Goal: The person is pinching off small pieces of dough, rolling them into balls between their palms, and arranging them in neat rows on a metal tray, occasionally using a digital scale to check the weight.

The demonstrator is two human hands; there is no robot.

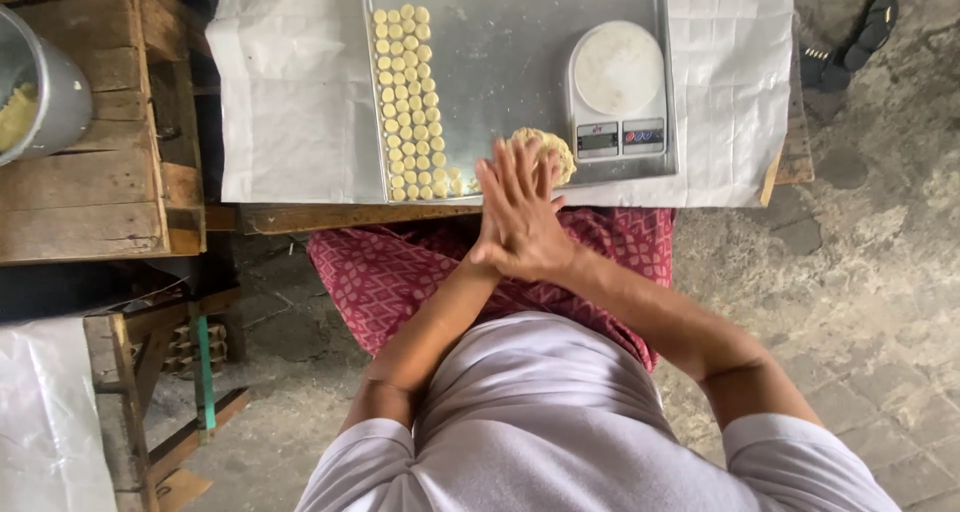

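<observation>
Hands: the left hand (500,234) and right hand (528,204) are pressed palm to palm, fingers straight and spread, just above the near edge of the tray (520,32)
Between the palms: probably a small bit of dough, but it is hidden, so I cannot tell for sure
Dough lump: a pale yellow lump (548,148) lies on the tray just beyond the fingertips, beside the scale (620,90)
Dough balls: small balls (408,102) sit in neat rows along the tray's left side, a few more along the near edge
Handling: the dough looks soft, light and easily dented; a pinch with fingertips should take off a piece, and gentle rolling between flat palms suits it
Balls: likely fragile, best lifted from the sides with two fingertips
Nearby: a metal pot (40,82) stands on a wooden crate (100,182) to the left
</observation>
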